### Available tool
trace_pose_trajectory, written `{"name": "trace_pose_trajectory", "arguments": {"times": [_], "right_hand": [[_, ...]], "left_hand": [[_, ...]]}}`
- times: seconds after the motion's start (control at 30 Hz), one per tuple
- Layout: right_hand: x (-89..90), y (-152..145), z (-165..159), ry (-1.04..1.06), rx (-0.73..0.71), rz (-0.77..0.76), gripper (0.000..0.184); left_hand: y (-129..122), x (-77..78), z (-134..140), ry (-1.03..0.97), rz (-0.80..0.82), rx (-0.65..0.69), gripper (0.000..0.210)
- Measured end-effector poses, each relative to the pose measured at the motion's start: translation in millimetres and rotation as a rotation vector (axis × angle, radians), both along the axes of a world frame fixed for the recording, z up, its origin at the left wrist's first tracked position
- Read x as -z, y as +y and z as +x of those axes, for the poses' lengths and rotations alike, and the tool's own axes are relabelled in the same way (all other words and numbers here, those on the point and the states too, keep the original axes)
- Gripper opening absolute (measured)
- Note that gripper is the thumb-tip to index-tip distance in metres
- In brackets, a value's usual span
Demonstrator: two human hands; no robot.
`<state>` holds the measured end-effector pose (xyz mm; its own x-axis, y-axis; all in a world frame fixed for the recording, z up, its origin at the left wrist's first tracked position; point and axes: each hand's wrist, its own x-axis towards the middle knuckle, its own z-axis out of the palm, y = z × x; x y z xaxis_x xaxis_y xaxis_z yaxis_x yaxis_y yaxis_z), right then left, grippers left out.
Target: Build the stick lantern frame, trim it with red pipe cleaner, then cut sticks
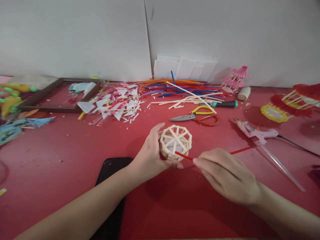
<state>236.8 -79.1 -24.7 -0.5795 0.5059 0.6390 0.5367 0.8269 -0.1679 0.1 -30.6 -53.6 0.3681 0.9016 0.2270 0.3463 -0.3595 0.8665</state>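
Note:
A small round frame of cream-coloured sticks (176, 137), with spokes crossing its top, is held by my left hand (152, 148). The thumb wraps the near side and the fingers the left side. My right hand (222, 173) pinches a thin red pipe cleaner (184, 155). One end of it reaches the near edge of the stick frame; whether it touches cannot be told. Its other end sticks out past my knuckles toward a pink glue gun (257, 133), which lies on the red table (155, 206) with a clear glue stick in it.
Yellow-and-red-handled scissors (193, 116) lie beyond the stick frame, near a pile of coloured pipe cleaners (180, 88). White and pink scraps (120, 101) and a brown wooden frame (50, 109) are left. A black phone (110, 213) lies under my left forearm. Red-and-yellow stick models (292, 103) stand right.

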Motion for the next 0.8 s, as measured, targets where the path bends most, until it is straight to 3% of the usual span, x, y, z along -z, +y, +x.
{"name": "trace_pose_trajectory", "arguments": {"times": [0.17,0.33,0.4,0.6,0.8], "right_hand": [[1.2,-1,-3,0.061,-0.066,-0.064,0.027],[-4.7,-1,-4,0.028,-0.128,0.028,0.018],[-5.0,0,-4,0.031,-0.115,0.025,0.015],[-1.6,-1,-5,-0.017,-0.074,0.047,0.015],[-2.7,-6,-5,-0.072,-0.031,0.086,0.017]], "left_hand": [[-2,2.0,-3,0.132,0.248,-0.003,0.112],[-7,-15.6,-5,0.197,0.642,0.006,0.11],[-10,-23.3,-7,0.211,0.712,0.022,0.099],[-13,-36.9,-11,0.341,0.702,0.14,0.025],[-17,-41.7,-7,0.402,0.686,0.12,0.026]]}}
